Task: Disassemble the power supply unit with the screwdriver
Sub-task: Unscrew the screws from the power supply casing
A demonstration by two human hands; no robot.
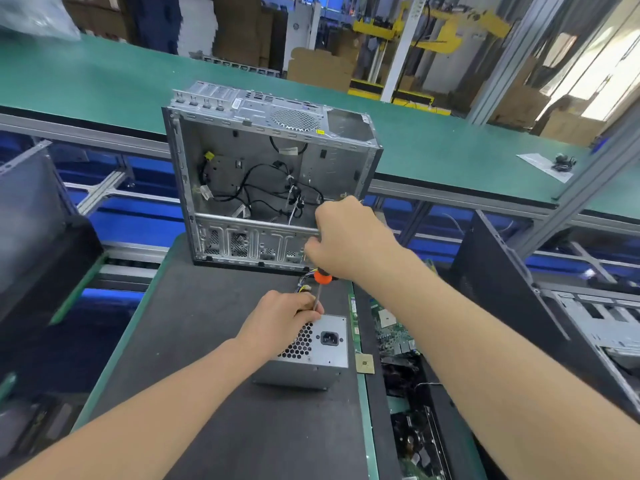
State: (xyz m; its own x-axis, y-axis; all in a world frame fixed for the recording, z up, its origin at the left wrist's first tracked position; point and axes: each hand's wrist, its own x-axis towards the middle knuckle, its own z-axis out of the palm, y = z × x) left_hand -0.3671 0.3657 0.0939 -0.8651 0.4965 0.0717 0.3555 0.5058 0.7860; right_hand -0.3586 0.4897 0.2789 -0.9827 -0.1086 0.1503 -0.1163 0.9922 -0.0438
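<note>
Fingers: right hand (343,237) clenched on the screwdriver (320,289); left hand (280,317) gripping the power supply unit (322,348), lower centre, its fingers pinching the shaft.
Risk: tip likely slips from the screw, hidden behind the left hand, jabbing it.
Surface (207,341): dark mat; open computer case (266,174) behind, circuit boards (394,334) right.
Room: green conveyor (104,81), cartons in upper frame.

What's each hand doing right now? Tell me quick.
Left hand: closed on the top edge of the power supply unit, bracing it.
Right hand: closed around the screwdriver handle, shaft pointing down at the unit.
</note>
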